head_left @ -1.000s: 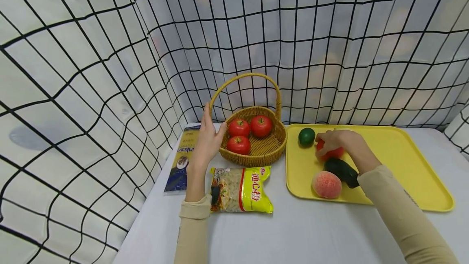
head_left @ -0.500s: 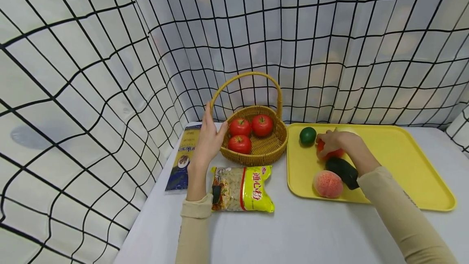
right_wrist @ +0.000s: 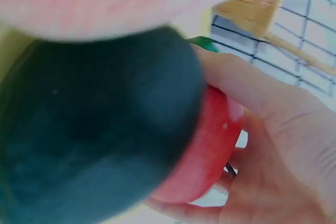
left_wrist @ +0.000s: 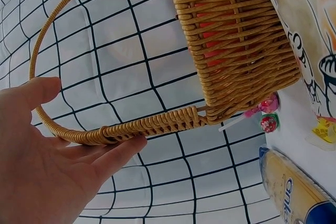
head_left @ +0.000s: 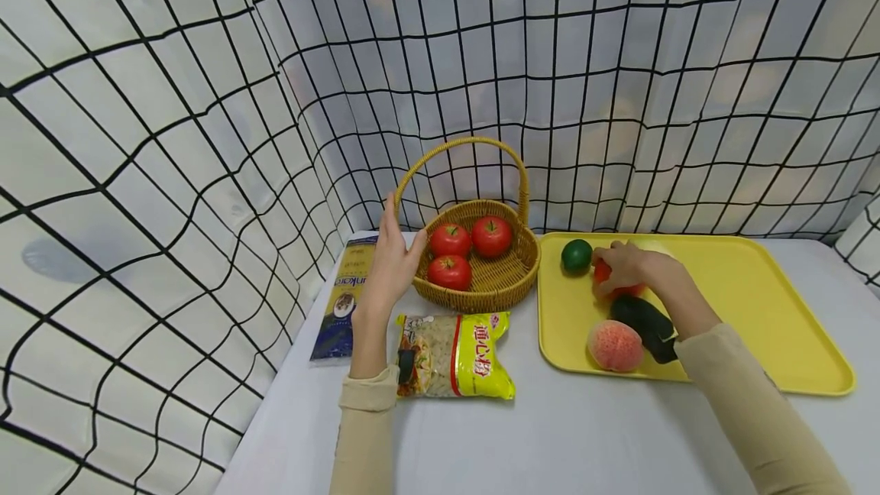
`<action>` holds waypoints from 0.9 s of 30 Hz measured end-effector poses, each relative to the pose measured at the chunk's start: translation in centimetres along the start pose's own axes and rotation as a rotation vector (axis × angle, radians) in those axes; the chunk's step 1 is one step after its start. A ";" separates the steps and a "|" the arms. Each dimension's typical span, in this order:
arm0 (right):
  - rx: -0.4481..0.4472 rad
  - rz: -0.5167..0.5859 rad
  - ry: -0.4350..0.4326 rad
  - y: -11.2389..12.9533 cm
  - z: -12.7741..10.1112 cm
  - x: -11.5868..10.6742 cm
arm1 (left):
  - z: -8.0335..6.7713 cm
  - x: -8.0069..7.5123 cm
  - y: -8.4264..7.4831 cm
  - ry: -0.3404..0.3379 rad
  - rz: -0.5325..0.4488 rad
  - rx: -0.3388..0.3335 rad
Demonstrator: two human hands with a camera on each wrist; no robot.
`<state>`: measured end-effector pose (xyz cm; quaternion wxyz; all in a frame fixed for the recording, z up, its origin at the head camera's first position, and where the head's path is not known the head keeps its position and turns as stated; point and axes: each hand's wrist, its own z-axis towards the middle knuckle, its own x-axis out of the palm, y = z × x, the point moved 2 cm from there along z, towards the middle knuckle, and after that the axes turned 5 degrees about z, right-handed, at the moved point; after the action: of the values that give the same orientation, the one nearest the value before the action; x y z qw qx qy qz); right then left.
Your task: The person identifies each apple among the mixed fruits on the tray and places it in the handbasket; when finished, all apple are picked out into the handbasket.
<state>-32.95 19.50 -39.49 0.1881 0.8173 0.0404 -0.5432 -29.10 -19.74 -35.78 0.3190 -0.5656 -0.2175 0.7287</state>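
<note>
In the head view my left hand [head_left: 392, 258] stands at the left side of the wicker basket [head_left: 491, 300], its fingers straight along the arched handle [left_wrist: 152, 124]. The handle runs between thumb and fingers in the left wrist view. Three tomatoes [head_left: 450, 272] lie in the basket. Over the yellow tray [head_left: 756, 289] my right hand [head_left: 629, 264] grips a red apple [right_wrist: 210, 145] with a dark stem, partly hidden by the fingers. Right beside it lies a dark, long eggplant-like vegetable [head_left: 642, 325], with a pink peach [head_left: 615, 346] in front.
A dark green round fruit [head_left: 576, 256] lies near the tray's back left corner. A yellow pasta bag [head_left: 454, 355] is in front of the basket, a blue-and-gold packet [head_left: 341, 300] to its left. Small lollipops [left_wrist: 269, 123] lie by the basket. Black netting [head_left: 584, 98] borders the table.
The right forearm has shifted slightly, showing more of the dark vegetable's end. The right hand stays on the apple, and the left hand keeps its place at the handle.
</note>
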 end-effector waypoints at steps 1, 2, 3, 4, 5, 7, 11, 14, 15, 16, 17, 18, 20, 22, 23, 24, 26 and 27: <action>-0.006 0.006 -0.034 0.2 -0.5 -0.1 | 0.0 0.1 0.0 0.001 -0.001 0.001; -0.009 0.019 -0.074 0.5 -1.0 -0.2 | 0.0 0.1 0.0 0.004 -0.001 0.000; -0.016 0.037 -0.117 0.9 -1.7 -0.3 | 0.0 0.2 0.0 0.005 -0.001 0.001; -0.020 0.058 -0.161 1.3 -2.4 -0.5 | -0.1 0.2 0.0 0.007 -0.001 0.003; -0.021 0.085 -0.204 1.8 -3.3 -0.8 | -0.1 0.2 0.0 0.008 -0.003 0.001; -0.038 0.148 -0.279 2.8 -5.2 -1.4 | -0.1 0.3 -0.1 0.009 -0.003 0.002; -0.099 0.228 -0.422 4.9 -9.4 -2.7 | -0.2 0.1 -0.2 0.006 0.005 -0.002; -0.145 0.252 -0.572 6.3 -12.6 -3.4 | -0.2 -0.1 -0.1 0.004 0.009 -0.006; -0.159 0.250 -0.636 6.6 -13.7 -3.7 | -0.1 -0.1 -0.1 0.003 0.009 -0.004; -0.178 0.247 -0.704 7.0 -14.7 -3.9 | -0.1 -0.1 -0.1 0.003 0.007 -0.003; -0.195 0.247 -0.774 7.5 -15.7 -4.2 | -0.1 -0.1 -0.1 0.004 0.009 -0.003; -0.216 0.249 -0.844 7.9 -16.7 -4.4 | -0.1 0.0 0.0 0.004 0.010 -0.004; -0.256 0.237 -0.982 8.7 -18.4 -4.8 | -0.1 0.1 0.1 0.004 0.009 -0.004; -0.289 0.234 -1.112 9.3 -20.0 -5.2 | 0.0 0.2 0.1 0.001 0.009 0.003; -0.307 0.236 -1.178 9.6 -20.8 -5.3 | 0.1 0.2 0.1 -0.001 0.007 0.006; -0.325 0.239 -1.249 9.8 -21.4 -5.4 | 0.1 0.3 0.0 -0.002 0.004 0.011; -0.366 0.266 -1.381 10.1 -22.5 -5.3 | 0.2 0.3 0.0 -0.002 0.007 0.024; -0.375 0.279 -1.435 10.2 -23.0 -5.3 | 0.2 0.3 0.0 -0.003 0.012 0.028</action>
<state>-12.27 18.84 -24.23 0.3714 0.2146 -0.1041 -0.8973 -29.38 -19.54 -35.90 0.3222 -0.5612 -0.2044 0.7345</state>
